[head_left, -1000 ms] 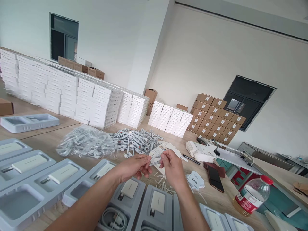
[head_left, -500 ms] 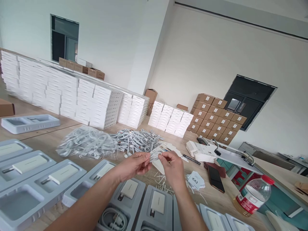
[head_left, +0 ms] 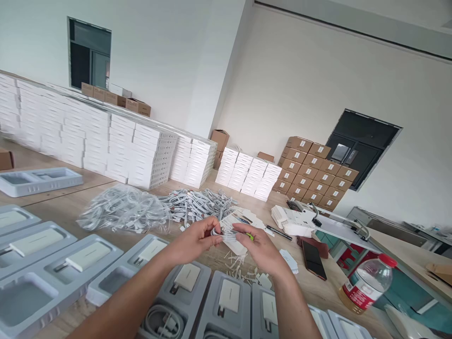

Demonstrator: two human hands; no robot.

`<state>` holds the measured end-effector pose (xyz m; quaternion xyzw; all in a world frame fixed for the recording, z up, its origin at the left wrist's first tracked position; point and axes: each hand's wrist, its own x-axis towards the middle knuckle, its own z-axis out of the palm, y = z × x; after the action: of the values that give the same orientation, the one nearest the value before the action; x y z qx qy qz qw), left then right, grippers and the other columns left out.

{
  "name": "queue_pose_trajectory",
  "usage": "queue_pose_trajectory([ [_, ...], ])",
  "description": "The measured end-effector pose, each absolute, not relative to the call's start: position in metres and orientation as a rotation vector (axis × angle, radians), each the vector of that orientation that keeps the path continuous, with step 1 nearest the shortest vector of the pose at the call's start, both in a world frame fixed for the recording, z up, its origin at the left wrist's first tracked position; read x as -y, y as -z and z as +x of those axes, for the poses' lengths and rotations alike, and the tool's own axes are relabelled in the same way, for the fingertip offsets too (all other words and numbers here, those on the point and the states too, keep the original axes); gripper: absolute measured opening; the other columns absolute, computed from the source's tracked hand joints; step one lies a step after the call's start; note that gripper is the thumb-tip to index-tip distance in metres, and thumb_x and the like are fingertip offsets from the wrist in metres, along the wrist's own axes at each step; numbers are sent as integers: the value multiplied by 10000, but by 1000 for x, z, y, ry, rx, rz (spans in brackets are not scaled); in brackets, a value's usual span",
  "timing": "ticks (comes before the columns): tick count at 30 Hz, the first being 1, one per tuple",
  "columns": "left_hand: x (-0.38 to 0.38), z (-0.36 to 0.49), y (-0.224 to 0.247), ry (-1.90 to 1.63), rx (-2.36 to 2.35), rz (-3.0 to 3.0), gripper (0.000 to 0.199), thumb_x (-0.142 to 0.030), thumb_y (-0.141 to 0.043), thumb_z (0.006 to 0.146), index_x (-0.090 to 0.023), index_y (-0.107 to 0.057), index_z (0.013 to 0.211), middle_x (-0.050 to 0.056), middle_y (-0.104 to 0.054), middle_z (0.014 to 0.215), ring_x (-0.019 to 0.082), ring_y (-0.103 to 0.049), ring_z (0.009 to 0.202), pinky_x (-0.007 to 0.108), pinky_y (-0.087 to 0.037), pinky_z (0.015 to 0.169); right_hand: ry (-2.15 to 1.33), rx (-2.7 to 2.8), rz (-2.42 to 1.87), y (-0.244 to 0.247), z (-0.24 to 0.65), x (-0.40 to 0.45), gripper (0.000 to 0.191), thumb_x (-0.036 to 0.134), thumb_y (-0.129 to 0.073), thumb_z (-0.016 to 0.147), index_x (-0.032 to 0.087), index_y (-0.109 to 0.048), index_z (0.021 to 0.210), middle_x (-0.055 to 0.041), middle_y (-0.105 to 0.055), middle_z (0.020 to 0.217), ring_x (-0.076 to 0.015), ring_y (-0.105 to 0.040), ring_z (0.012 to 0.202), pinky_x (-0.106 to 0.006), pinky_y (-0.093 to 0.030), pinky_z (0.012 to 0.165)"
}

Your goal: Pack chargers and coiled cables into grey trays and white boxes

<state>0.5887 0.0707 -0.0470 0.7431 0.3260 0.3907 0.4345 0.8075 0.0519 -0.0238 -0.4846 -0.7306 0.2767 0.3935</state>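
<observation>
Between my hands, above the middle of the table, is a small coiled white cable [head_left: 229,232]. My left hand [head_left: 196,239] pinches its left end between thumb and fingers. My right hand [head_left: 259,245] grips its right side, and a small yellow-green item [head_left: 250,236] shows between the thumb and fingers. Behind them lies a heap of grey-white cables [head_left: 201,205], beside a clear plastic bag of cables [head_left: 123,209]. Nearer me are grey trays [head_left: 197,301] holding white chargers [head_left: 229,295]; one tray also holds a coiled cable [head_left: 164,322].
White box stacks [head_left: 144,155] line the table's back, with brown cartons [head_left: 310,172] at the right. White scraps [head_left: 240,268] lie below my hands. A pen [head_left: 278,232], a phone [head_left: 314,260] and a red-capped bottle [head_left: 369,285] stand or lie to the right.
My hands have shifted slightly, and the right hand's fingers are now more extended over the cable. The yellow-green item has come into view. The view has turned a little to the right.
</observation>
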Motion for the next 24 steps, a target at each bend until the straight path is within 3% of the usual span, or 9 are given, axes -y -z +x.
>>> queue_pose_trajectory([
  [3, -72, 591, 50, -992, -757, 1791, 145, -345, -585, 876, -236, -500, 918, -26, -603, 782, 147, -548, 724, 249, -392, 643, -605, 1890, -1220, 29, 806, -57, 332, 410, -662, 815, 217, -737, 1075, -92, -727, 1128, -295, -641, 1075, -459, -477, 951],
  [6, -73, 593, 52, -994, -682, 1685, 243, -324, -651, 829, -248, -471, 975, -27, -584, 862, 141, -568, 754, 242, -410, 643, -477, 1916, -1205, 34, 801, -59, 230, 299, -685, 792, 230, -755, 1000, -66, -744, 1032, -267, -659, 974, -410, -502, 875],
  [9, -74, 594, 54, -884, -717, 1677, 354, -408, -640, 838, -254, -477, 1113, -24, -586, 824, 157, -594, 701, 250, -416, 587, -343, 1946, -1180, 35, 794, -58, 201, 173, -647, 793, 259, -763, 933, -30, -746, 930, -233, -660, 892, -358, -498, 810],
  [11, -74, 595, 55, -813, -770, 1748, 326, -480, -566, 872, -224, -553, 1073, -4, -597, 787, 173, -608, 651, 257, -405, 540, -254, 1997, -1163, 36, 789, -57, 227, 119, -629, 796, 272, -762, 896, -14, -744, 880, -221, -656, 866, -342, -483, 795],
  [15, -76, 593, 58, -816, -879, 1841, 350, -508, -492, 897, -197, -652, 922, 19, -612, 715, 187, -601, 622, 256, -377, 516, -40, 2051, -1214, 37, 787, -58, 147, 163, -658, 831, 254, -748, 902, -31, -744, 897, -240, -638, 900, -366, -446, 824],
  [20, -80, 591, 57, -935, -890, 1812, 323, -459, -470, 904, -223, -686, 943, 39, -669, 861, 192, -610, 693, 258, -403, 570, 178, 2086, -1351, 34, 789, -57, 147, 200, -624, 878, 244, -722, 778, -45, -726, 820, -257, -612, 860, -374, -407, 792],
  [24, -79, 592, 52, -1000, -996, 1879, 319, -421, -453, 915, -231, -697, 993, 15, -634, 717, 196, -587, 681, 258, -396, 585, 50, 2100, -1413, 32, 782, -51, 140, 226, -634, 863, 255, -710, 749, -21, -701, 729, -224, -609, 746, -323, -397, 690],
])
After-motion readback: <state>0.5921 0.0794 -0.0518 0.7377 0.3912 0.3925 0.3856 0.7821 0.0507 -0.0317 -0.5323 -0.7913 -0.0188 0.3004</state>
